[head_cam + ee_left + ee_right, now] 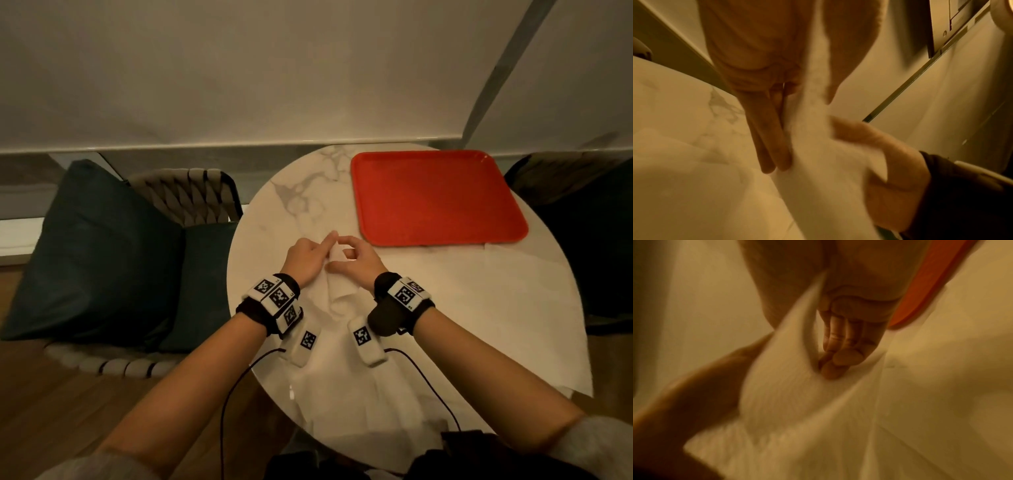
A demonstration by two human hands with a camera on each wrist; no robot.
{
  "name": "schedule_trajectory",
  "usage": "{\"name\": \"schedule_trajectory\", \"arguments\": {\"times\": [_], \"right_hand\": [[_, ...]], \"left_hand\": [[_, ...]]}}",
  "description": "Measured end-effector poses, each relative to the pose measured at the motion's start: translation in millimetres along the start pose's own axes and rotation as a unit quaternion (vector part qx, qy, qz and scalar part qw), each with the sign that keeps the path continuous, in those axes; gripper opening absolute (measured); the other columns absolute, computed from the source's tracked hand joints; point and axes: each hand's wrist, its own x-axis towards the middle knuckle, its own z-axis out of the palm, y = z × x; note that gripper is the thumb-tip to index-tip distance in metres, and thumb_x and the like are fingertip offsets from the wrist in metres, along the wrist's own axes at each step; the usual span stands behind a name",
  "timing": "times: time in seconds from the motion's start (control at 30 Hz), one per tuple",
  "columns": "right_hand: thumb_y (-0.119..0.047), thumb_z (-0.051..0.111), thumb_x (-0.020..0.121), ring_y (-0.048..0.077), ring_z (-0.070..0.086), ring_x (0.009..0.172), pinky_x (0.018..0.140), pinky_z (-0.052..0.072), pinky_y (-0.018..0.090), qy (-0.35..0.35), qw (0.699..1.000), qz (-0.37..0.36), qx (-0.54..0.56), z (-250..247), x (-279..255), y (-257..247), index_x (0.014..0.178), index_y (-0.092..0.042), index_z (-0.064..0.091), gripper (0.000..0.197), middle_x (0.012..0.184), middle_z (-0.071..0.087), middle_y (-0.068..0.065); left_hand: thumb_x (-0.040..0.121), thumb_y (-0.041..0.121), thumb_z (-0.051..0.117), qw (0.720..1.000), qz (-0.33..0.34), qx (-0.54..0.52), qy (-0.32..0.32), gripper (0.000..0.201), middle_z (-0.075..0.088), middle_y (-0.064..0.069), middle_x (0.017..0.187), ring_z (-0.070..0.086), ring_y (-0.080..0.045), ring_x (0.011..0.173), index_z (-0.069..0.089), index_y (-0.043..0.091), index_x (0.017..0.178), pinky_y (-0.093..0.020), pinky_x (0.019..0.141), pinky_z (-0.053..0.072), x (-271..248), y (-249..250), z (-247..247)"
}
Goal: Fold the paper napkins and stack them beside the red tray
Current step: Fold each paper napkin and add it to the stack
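A white paper napkin [340,301] lies crumpled on the round marble table [301,192], its far end lifted between my two hands. My left hand [306,258] pinches that raised end between thumb and straight fingers [768,146]; the napkin [818,178] runs down past them. My right hand [359,260] pinches the same napkin [787,394] from the right, its fingers [836,356] curled behind the sheet. The red tray [435,195] lies flat at the table's far right, just beyond my right hand. A second unfolded napkin [486,308] is spread in front of the tray.
A woven chair with a dark cushion [102,246] stands left of the table. Another dark chair [582,240] is at the right. A pale wall [274,85] runs behind the table. Thin cables [239,383] hang from both wrists over the near table edge.
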Motion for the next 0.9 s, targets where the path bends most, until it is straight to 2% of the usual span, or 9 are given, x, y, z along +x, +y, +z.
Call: {"name": "schedule_trajectory", "arguments": {"times": [0.1,0.2,0.27,0.33,0.43,0.5,0.6,0.73,0.9], "right_hand": [[-0.019,0.073,0.081,0.008,0.057,0.081,0.063,0.045,0.014,-0.008,1.000,-0.027,-0.012,13.5,-0.5,-8.1,0.125,-0.016,0.054,0.048,0.092,0.056,-0.005],[-0.020,0.076,0.079,0.018,0.059,0.066,0.050,0.044,0.021,-0.053,0.997,-0.048,0.010,18.2,-3.2,-10.9,0.131,-0.020,0.048,0.059,0.090,0.060,-0.001],[-0.028,0.079,0.077,0.015,0.055,0.061,0.049,0.041,0.018,-0.038,0.998,-0.049,0.023,13.7,-2.0,-10.7,0.130,-0.025,0.050,0.061,0.088,0.062,-0.003],[-0.034,0.077,0.078,0.012,0.050,0.060,0.051,0.041,0.017,0.014,0.998,-0.037,0.048,5.7,1.9,-11.0,0.123,-0.024,0.057,0.050,0.086,0.059,-0.002],[-0.037,0.068,0.086,0.016,0.056,0.060,0.052,0.047,0.024,0.046,0.993,0.008,0.107,-4.2,9.6,-10.8,0.114,-0.013,0.060,0.038,0.088,0.058,0.005],[-0.035,0.065,0.089,0.021,0.062,0.065,0.054,0.052,0.027,0.028,0.990,0.025,0.139,-5.2,14.1,-12.6,0.112,-0.007,0.060,0.036,0.091,0.060,0.009],[-0.031,0.069,0.086,0.021,0.062,0.076,0.064,0.054,0.032,0.053,0.994,0.000,0.100,-2.8,23.8,-12.4,0.107,-0.014,0.060,0.029,0.100,0.059,0.007],[-0.026,0.073,0.081,0.020,0.056,0.096,0.080,0.053,0.036,0.084,0.994,0.006,0.074,-3.6,35.1,-6.9,0.105,-0.025,0.049,0.035,0.112,0.051,0.004],[-0.005,0.069,0.080,0.015,0.060,0.074,0.065,0.050,0.029,0.055,0.992,0.014,0.117,-7.4,41.0,-4.7,0.099,-0.024,0.054,0.031,0.101,0.060,0.005]], "left_hand": [[0.080,0.058,0.063,0.999,0.019,-0.045,-0.002,0.059,0.061,-0.013,0.062,0.058,-0.021,0.062,0.067,0.002,0.063,-0.037,0.065,0.048,2.7,-6.3,-9.7],[0.079,0.034,0.067,0.992,0.012,-0.127,-0.005,0.036,0.065,-0.026,0.069,0.062,-0.022,0.065,0.070,-0.001,0.071,-0.040,0.070,0.055,4.8,-14.0,-19.0],[0.084,0.008,0.060,0.984,-0.002,-0.180,0.012,0.018,0.066,-0.009,0.063,0.061,-0.015,0.061,0.069,0.003,0.070,-0.026,0.063,0.053,6.9,-15.7,-25.2],[0.085,0.000,0.057,0.971,-0.017,-0.237,0.033,0.016,0.068,-0.003,0.070,0.061,-0.013,0.064,0.070,0.006,0.077,-0.022,0.062,0.050,8.9,-16.6,-30.9],[0.087,-0.002,0.054,0.964,0.001,-0.263,0.034,0.021,0.072,-0.001,0.082,0.066,-0.010,0.074,0.073,0.007,0.087,-0.023,0.074,0.052,11.1,-16.2,-34.6],[0.088,-0.004,0.051,0.971,0.038,-0.234,0.024,0.026,0.073,0.004,0.080,0.066,-0.002,0.071,0.073,0.010,0.089,-0.015,0.070,0.053,12.1,-14.7,-31.7],[0.089,-0.005,0.048,0.971,0.059,-0.229,0.035,0.030,0.071,-0.001,0.085,0.066,-0.004,0.071,0.069,0.007,0.107,-0.018,0.067,0.052,16.3,-13.2,-25.6],[0.092,-0.003,0.041,0.955,0.022,-0.288,0.062,0.036,0.067,-0.003,0.079,0.064,-0.010,0.071,0.070,0.010,0.110,-0.029,0.069,0.055,21.8,-11.6,-21.6],[0.094,0.014,0.055,0.928,0.008,-0.361,0.094,0.019,0.074,0.008,0.083,0.068,-0.004,0.076,0.074,0.012,0.096,-0.028,0.075,0.056,31.7,-13.0,-22.2]]}}
